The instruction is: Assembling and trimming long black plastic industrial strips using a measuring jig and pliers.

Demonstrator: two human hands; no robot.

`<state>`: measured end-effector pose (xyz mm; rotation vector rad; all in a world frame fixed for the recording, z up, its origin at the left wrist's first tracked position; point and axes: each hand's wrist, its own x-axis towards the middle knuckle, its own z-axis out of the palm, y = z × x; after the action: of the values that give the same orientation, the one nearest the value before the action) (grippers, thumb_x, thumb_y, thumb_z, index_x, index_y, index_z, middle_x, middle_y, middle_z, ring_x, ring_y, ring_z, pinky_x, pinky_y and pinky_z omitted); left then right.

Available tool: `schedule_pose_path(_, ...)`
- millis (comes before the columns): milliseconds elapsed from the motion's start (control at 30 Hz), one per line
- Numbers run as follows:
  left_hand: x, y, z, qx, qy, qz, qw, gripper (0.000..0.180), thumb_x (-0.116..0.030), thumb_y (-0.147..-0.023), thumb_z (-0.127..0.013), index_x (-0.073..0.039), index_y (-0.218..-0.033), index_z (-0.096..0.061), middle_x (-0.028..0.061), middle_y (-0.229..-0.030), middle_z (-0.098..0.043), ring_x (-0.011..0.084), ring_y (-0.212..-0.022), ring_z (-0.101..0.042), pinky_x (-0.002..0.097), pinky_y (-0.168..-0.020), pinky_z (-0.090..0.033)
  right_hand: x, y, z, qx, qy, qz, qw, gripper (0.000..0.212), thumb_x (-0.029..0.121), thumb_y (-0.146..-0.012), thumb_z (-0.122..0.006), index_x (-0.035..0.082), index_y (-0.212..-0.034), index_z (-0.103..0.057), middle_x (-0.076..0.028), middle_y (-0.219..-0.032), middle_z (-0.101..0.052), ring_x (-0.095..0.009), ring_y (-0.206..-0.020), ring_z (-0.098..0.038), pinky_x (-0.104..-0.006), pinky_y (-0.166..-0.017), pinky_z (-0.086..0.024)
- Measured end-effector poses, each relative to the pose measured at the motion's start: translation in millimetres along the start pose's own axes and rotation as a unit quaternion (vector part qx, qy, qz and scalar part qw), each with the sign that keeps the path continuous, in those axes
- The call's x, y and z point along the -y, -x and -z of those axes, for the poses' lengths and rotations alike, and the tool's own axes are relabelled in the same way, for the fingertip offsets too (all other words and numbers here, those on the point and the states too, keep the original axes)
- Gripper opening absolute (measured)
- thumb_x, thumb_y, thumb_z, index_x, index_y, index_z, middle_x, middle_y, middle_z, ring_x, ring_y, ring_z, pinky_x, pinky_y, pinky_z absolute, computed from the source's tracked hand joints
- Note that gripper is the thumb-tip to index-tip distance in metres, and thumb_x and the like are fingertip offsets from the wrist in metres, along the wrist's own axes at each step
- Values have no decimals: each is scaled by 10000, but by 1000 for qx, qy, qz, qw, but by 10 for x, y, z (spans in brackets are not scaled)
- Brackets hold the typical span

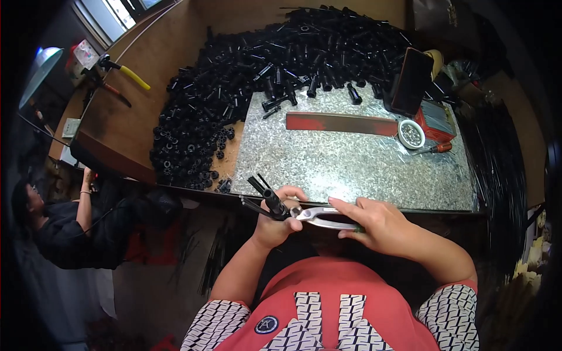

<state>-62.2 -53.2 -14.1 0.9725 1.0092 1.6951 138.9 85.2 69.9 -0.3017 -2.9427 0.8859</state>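
Observation:
My left hand [270, 233] grips a black tubular plastic part [273, 202] just off the near edge of the worktop. Thin black rods [256, 185] stick out from the same grasp, fanning up and to the left. In my right hand [383, 227] is a pair of silver pincers [328, 217], its fingers wrapped around the handles. The pincers' jaws meet the lower end of the black part beside my left fingertips. What exactly lies between the jaws is too small to make out.
A speckled stone slab [281, 167] bears a flat red-brown bar [342, 123], a white bowl [411, 134] of small metal bits, a screwdriver [442, 148] and a propped phone [410, 82]. Black plastic parts [257, 58] heap behind. Long black rods [503, 169] lie right; another person [70, 216] sits left.

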Motion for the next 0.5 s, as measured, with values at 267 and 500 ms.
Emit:
schedule_pose_path(267,-427,-31,391,-154,157,-126,967,933,-871,-704,-222,-44,-1024,-512,-65,-430,-247,64,-348,-228,229,-382,-226,-512,115,-65,-135,225,-106,959,787,274,-694,-770,53,-1364,-420,-164,-1017,-536,-337,-913,-540,-424,-776,-436)
schedule_pose_path(500,-520,-100,399,-147,316,-151,925,830,-841,-761,-247,-93,-918,-570,-58,-426,-240,74,-356,-210,231,-393,-204,23,304,-533,14,-260,47,964,206,164,-809,-684,30,-965,-688,-145,-892,-615,-271,-876,-595,-354,-780,-491)
